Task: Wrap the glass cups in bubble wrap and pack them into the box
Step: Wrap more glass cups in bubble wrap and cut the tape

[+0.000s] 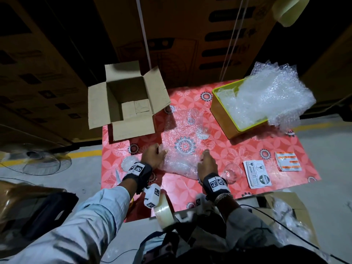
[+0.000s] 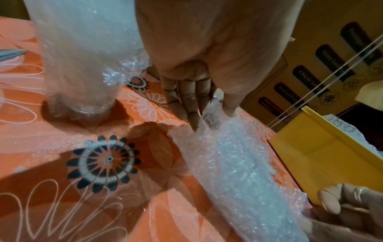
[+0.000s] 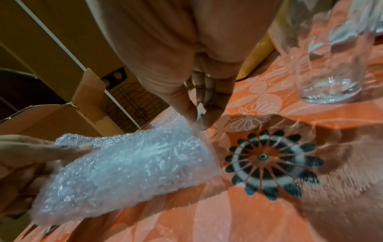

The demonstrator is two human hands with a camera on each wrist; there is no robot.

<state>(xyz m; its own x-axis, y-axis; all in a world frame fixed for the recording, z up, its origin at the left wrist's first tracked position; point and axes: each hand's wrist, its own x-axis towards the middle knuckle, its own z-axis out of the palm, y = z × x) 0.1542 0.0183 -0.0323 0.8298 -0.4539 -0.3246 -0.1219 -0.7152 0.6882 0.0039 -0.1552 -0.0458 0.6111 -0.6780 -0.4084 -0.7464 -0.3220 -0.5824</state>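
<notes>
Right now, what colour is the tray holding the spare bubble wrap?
Yellow tray, with a lime-green rim; head view shows it best.

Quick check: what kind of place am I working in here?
Probably a warehouse or storeroom packing spot: big printed cartons stacked behind a low table with a floral cover, on a concrete floor with a yellow line.

A roll of tape [image 1: 165, 210] is seen at the table's [image 1: 238, 147] near edge. Stickers [image 1: 258, 173] and labels [image 1: 288, 161] are laid near its right edge.
</notes>
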